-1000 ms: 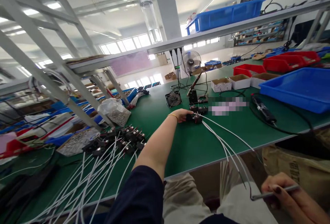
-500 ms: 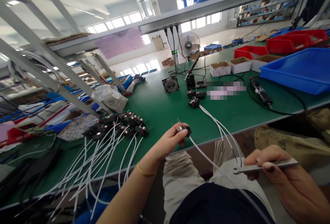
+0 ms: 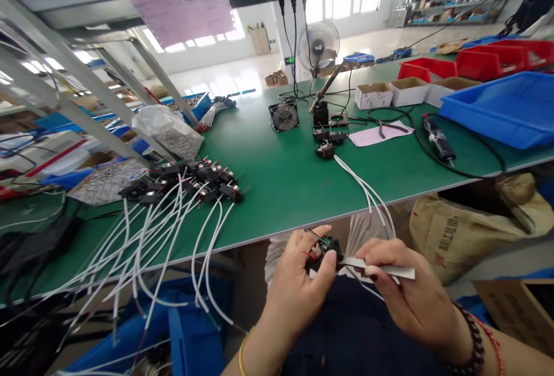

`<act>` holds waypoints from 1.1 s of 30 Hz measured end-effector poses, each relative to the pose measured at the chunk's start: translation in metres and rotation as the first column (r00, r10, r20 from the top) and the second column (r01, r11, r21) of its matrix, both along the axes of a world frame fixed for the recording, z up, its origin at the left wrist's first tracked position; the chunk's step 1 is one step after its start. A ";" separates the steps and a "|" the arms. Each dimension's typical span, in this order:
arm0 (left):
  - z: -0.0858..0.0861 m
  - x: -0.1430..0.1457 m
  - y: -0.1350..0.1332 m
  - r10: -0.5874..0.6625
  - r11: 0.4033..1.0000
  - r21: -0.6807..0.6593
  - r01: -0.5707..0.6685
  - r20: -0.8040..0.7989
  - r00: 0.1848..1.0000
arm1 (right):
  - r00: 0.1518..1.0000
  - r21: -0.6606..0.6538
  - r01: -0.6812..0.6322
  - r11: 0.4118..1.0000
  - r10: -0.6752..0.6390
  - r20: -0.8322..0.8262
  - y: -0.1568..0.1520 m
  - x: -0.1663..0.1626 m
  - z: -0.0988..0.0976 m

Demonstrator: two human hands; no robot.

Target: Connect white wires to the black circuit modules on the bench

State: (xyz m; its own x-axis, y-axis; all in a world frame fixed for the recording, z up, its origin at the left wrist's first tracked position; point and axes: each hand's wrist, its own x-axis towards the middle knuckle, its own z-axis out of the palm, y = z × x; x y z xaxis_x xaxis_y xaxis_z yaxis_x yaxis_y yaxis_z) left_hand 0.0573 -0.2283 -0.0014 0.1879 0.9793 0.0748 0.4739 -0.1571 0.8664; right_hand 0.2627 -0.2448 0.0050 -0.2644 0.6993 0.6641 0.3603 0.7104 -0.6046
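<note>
My left hand is closed around a small black electrical assembly with a bit of green board and red wire showing. A white cable runs from it toward my lap. My right hand pinches a flat grey metal bar. The bar's far end meets the right side of the assembly, where my fingers hide the exact contact. Both hands are over my lap, just off the bench's front edge. Similar black assemblies with white cables sit farther back on the bench.
A heap of black assemblies with trailing white cables lies on the left of the green bench. A small fan, a soldering iron, an electric screwdriver and a blue tray stand farther back.
My left hand has drawn the assembly back from over the bench toward my lap. My right hand has moved left, bringing the metal bar's end to the assembly. The view has shifted.
</note>
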 end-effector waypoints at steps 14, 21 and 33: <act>-0.008 0.003 -0.002 0.058 0.998 -0.005 -0.058 0.013 0.998 | 0.998 0.130 0.001 0.992 -0.009 0.058 0.007 -0.003 -0.012; -0.009 0.003 -0.003 0.062 0.998 -0.028 -0.062 0.006 0.998 | 0.997 0.134 0.061 0.989 -0.066 0.033 0.009 -0.004 -0.016; -0.017 0.001 -0.005 -0.088 0.991 0.110 0.072 0.143 0.986 | 0.857 -0.436 -0.239 0.868 -0.022 -0.514 0.018 -0.009 -0.027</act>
State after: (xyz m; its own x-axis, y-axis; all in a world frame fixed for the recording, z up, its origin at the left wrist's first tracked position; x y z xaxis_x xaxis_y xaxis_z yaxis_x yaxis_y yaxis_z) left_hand 0.0581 -0.2338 -0.0183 0.2447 0.9469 0.2084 0.3250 -0.2826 0.9025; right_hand 0.2537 -0.2265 -0.0220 -0.0917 0.9424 0.3218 -0.1365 0.3082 -0.9415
